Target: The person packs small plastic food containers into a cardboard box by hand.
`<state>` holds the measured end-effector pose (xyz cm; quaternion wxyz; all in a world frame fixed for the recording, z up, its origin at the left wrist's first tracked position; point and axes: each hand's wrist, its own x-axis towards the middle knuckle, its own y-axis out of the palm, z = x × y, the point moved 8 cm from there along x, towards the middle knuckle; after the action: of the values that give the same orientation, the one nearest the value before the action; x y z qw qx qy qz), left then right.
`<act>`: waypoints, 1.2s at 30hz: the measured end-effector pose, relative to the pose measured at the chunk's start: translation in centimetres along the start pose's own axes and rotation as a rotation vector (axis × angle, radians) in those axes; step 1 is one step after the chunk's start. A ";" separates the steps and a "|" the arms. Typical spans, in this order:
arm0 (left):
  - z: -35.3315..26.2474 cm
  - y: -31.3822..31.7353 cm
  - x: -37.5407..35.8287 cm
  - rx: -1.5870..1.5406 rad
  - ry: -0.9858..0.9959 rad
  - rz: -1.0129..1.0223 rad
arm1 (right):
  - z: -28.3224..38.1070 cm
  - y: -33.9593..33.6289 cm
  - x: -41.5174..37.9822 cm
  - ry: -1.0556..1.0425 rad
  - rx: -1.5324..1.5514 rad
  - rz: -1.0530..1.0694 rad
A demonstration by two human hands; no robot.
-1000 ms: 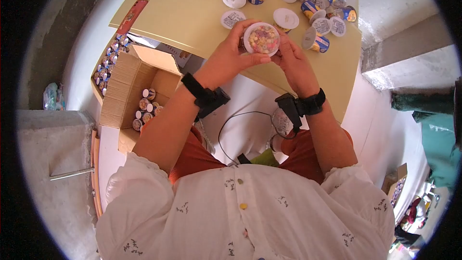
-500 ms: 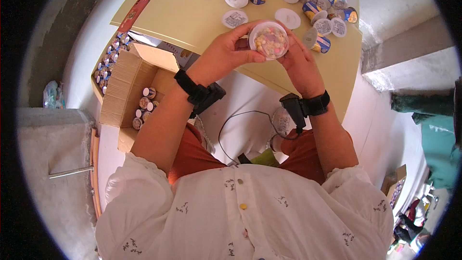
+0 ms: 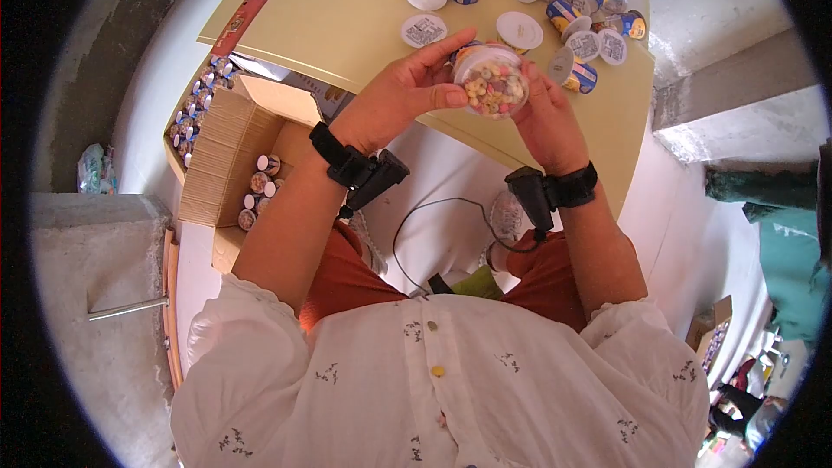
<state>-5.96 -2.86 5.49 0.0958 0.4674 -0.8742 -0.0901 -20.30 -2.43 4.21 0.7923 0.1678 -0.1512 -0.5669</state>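
Note:
Above the table's near edge, a clear plastic cup (image 3: pixel 494 89) of colourful ring-shaped pieces is held between my two hands. It is tilted, and part of a blue label shows behind its clear end. My left hand (image 3: pixel 406 91) grips the cup's left side, thumb in front and index finger stretched along the top. On the right side, the fingers of my right hand (image 3: pixel 549 117) press against it; some of them are hidden behind the cup. Similar cups with white lids and blue labels (image 3: pixel 581 78) lie on the table beyond my hands.
The yellow table (image 3: pixel 316 13) carries many lidded cups in back and a red phone-like object (image 3: pixel 239 26) at its left edge. A cardboard box (image 3: pixel 221 156) with several cups stands below on the left. A cable (image 3: pixel 442 202) hangs between my knees.
The cup has been turned in my hands, so its clear end faces me more and the blue label shows. My left fingers have loosened and lifted slightly. The other cups lie as before.

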 end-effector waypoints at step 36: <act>0.5 1.3 0.0 0.134 -0.118 0.066 | -0.2 -0.7 0.4 -0.019 -0.178 -0.067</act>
<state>-7.18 -2.13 5.37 0.0155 0.4377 -0.8973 -0.0555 -20.71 -2.99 3.69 0.7832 0.0964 -0.1023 -0.6056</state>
